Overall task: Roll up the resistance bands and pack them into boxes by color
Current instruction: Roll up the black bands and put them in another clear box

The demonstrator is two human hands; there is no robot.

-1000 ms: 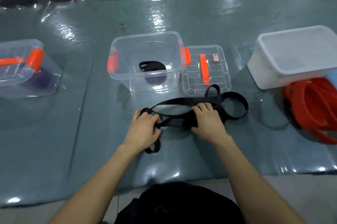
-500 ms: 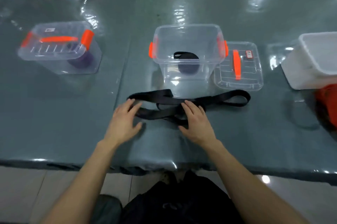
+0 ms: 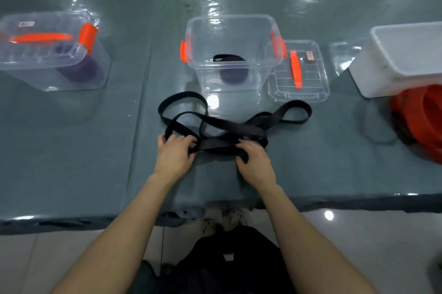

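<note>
The black resistance band [image 3: 216, 146] lies unrolled on the tabletop [image 3: 71, 150] in several crossing loops, just in front of the open clear box [image 3: 191, 37]; one loop runs out to the left, another to the right toward the lid [image 3: 318, 83]. The left hand [image 3: 174, 155] grips the band at its left side, fingers curled over a loop; the right hand [image 3: 256, 162] clasps the gathered strands, fingers wrapped round them.

Judgement: the step in hand is gathering and straightening the band ahead of rolling; no coil has been started. The next move calls for the loops to be untangled and laid flat together, then wound tight from one end; slack loops would likely give a loose roll.

One rolled black band [image 3: 230, 73] sits inside the open box; that is evidently the destination. A closed clear box [image 3: 47, 78] to the left holds a purple roll [image 3: 79, 68]; to the right stand a white tub [image 3: 382, 73] and a heap of orange bands [image 3: 421, 116], not yet rolled.
</note>
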